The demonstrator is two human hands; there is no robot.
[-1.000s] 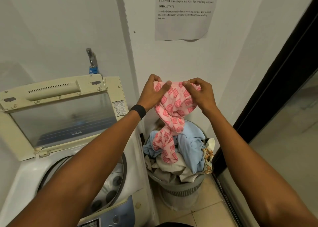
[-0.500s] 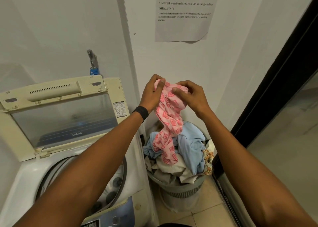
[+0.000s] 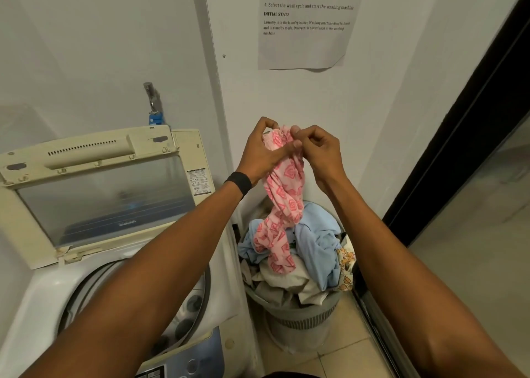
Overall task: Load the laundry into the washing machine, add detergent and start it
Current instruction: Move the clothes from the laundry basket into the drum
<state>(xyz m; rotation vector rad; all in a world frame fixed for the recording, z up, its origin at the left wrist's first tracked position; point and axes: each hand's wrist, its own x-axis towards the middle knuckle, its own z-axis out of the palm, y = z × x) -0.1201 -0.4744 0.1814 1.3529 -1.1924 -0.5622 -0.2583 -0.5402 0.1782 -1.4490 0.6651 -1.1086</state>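
I stand in a narrow corner of white walls point(image 3: 100, 47) on a pale tiled floor point(image 3: 338, 360). A dark door frame point(image 3: 464, 131) runs up my right side. The top-loading washing machine point(image 3: 43, 300) fills the lower left. Its cream lid point(image 3: 94, 159) is tipped up against the wall, leaving the drum point(image 3: 195, 303) open beneath my left forearm. A tap point(image 3: 152, 96) juts from the wall just above the lid.

The grey laundry basket point(image 3: 304, 319) stands on the floor between the machine and the door frame. It is heaped past its rim with clothes, with a light blue garment point(image 3: 321, 240) on top. A printed instruction sheet point(image 3: 304, 42) hangs on the wall above it.

The pink patterned garment point(image 3: 285, 194) hangs straight over the basket, bunched at the top. It twists downward and its lower end lies on the heap against the blue cloth. My left hand point(image 3: 258, 154), above a black wristband point(image 3: 239, 181), curls its fingers round the bunched top. My right hand point(image 3: 321, 151) pinches the same top edge between thumb and fingertips, close against the left.
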